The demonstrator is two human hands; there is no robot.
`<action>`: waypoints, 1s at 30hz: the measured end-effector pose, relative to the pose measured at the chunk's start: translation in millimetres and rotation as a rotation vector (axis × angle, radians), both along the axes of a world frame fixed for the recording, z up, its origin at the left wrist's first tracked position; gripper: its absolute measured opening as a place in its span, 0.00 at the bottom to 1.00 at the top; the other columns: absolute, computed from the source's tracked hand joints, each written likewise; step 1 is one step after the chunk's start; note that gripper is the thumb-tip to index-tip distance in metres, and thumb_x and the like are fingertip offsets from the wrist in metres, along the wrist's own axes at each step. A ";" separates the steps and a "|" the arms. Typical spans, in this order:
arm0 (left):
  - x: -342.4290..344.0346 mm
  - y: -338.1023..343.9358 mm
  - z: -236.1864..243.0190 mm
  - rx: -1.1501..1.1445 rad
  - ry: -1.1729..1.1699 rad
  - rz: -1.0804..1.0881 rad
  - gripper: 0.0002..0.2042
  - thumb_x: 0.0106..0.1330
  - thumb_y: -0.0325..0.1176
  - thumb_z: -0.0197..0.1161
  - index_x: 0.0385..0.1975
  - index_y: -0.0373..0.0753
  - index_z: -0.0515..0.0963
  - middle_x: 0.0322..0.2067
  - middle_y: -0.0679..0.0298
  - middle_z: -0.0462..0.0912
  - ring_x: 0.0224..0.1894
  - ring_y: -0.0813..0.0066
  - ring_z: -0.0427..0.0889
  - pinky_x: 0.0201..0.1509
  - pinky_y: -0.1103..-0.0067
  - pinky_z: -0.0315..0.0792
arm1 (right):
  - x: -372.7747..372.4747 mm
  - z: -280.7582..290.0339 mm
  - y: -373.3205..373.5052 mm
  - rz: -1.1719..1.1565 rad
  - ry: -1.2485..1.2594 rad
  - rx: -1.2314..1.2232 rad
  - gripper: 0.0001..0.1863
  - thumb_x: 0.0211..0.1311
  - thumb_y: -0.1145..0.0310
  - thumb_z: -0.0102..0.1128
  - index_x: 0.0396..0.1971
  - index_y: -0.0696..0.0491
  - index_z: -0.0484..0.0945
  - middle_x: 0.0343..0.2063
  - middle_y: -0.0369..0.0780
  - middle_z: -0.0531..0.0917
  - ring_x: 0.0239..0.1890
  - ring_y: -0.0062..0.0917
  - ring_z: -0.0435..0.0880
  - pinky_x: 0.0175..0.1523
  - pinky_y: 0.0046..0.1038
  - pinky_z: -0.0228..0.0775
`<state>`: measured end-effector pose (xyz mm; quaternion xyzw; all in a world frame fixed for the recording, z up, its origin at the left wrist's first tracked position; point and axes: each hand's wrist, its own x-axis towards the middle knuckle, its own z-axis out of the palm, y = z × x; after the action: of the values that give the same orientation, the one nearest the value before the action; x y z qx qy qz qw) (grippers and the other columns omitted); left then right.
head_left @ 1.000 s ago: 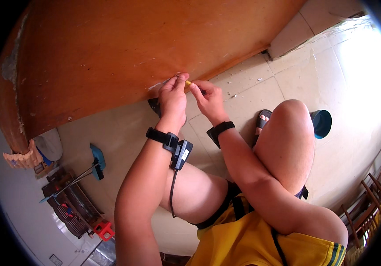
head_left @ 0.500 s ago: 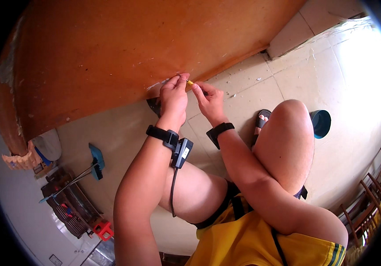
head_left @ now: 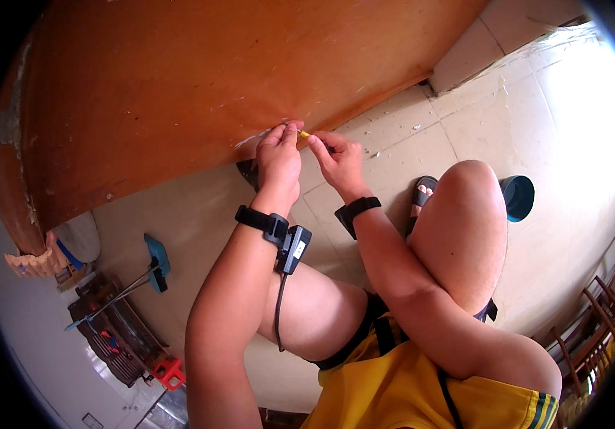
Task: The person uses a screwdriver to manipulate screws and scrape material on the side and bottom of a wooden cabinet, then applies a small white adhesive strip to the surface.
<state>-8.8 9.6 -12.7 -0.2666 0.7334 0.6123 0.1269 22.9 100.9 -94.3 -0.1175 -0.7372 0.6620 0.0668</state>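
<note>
A large brown wooden panel (head_left: 179, 71) rises in front of me, with pale scratches and chips near its lower edge. My right hand (head_left: 341, 161) pinches a small, thin tool with a yellow part (head_left: 304, 134), its other end hidden in the fingers. The yellow part points left toward the panel's lower edge. My left hand (head_left: 279, 154) is closed at the tool's tip and rests close to the panel. Whatever its fingertips hold is too small to make out. Both wrists wear black straps, the left with a small dark box (head_left: 294, 249) and cable.
White crumbs (head_left: 416, 127) lie on the tiled floor beside the panel. A teal basin (head_left: 518, 199) stands right of my knee. At left are a blue dustpan (head_left: 156, 261), a dark slatted rack (head_left: 111, 332) and a red plastic item (head_left: 169, 373). Wooden chairs (head_left: 600, 307) stand far right.
Both hands stay at nearly the same place by the panel. The yellow part has shifted very slightly to the left; the grips look unchanged.
</note>
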 end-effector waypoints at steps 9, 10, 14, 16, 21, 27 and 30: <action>-0.2 -2.1 -3.5 0.033 -0.001 0.043 0.09 0.72 0.34 0.51 0.40 0.39 0.77 0.41 0.68 0.77 0.46 0.79 0.72 0.51 0.75 0.66 | -2.2 6.9 1.2 0.009 0.007 -0.005 0.11 0.57 0.58 0.64 0.29 0.51 0.85 0.23 0.42 0.83 0.26 0.33 0.82 0.30 0.29 0.71; 0.2 -3.1 -4.5 0.049 0.016 0.053 0.09 0.72 0.34 0.51 0.41 0.39 0.77 0.41 0.68 0.77 0.46 0.79 0.72 0.51 0.75 0.66 | -2.8 7.6 0.3 0.009 0.008 -0.006 0.11 0.57 0.58 0.64 0.29 0.51 0.85 0.23 0.42 0.83 0.26 0.33 0.82 0.30 0.29 0.71; 0.3 -2.0 -1.6 0.038 0.032 0.056 0.11 0.72 0.33 0.51 0.41 0.31 0.78 0.43 0.63 0.80 0.49 0.78 0.74 0.56 0.81 0.65 | -2.4 0.3 -2.2 0.016 0.038 -0.027 0.11 0.57 0.59 0.65 0.29 0.52 0.84 0.23 0.42 0.83 0.25 0.33 0.82 0.30 0.28 0.71; 0.8 -0.7 2.6 -0.017 0.024 0.034 0.12 0.72 0.33 0.51 0.42 0.31 0.78 0.43 0.63 0.80 0.49 0.77 0.74 0.56 0.81 0.65 | -0.6 -2.9 -2.5 0.021 0.053 -0.037 0.11 0.57 0.60 0.65 0.29 0.52 0.84 0.23 0.43 0.83 0.25 0.33 0.82 0.30 0.28 0.71; 4.2 1.4 8.8 -0.064 -0.039 0.007 0.12 0.72 0.33 0.51 0.44 0.31 0.78 0.44 0.62 0.79 0.50 0.76 0.74 0.57 0.81 0.64 | 6.4 -5.6 -4.2 0.016 0.004 -0.071 0.11 0.58 0.60 0.64 0.30 0.53 0.84 0.22 0.43 0.82 0.23 0.33 0.81 0.29 0.27 0.70; 2.7 3.9 8.4 -0.044 0.010 -0.003 0.12 0.72 0.33 0.51 0.43 0.32 0.78 0.43 0.63 0.80 0.49 0.77 0.74 0.56 0.81 0.65 | 5.8 -0.3 -5.6 -0.014 -0.072 -0.096 0.12 0.58 0.59 0.64 0.30 0.53 0.84 0.21 0.43 0.82 0.23 0.32 0.81 0.28 0.27 0.70; 1.9 4.3 7.1 -0.059 0.039 -0.034 0.12 0.72 0.33 0.51 0.42 0.32 0.78 0.42 0.63 0.80 0.48 0.77 0.74 0.55 0.81 0.65 | 5.7 0.9 -4.5 -0.029 -0.041 -0.029 0.12 0.58 0.59 0.64 0.30 0.52 0.84 0.22 0.43 0.82 0.23 0.32 0.82 0.28 0.28 0.70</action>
<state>-6.9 13.9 -5.5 -0.2457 0.7578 0.5935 0.1149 28.7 96.4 -93.4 -0.1426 -0.7270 0.6690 0.0597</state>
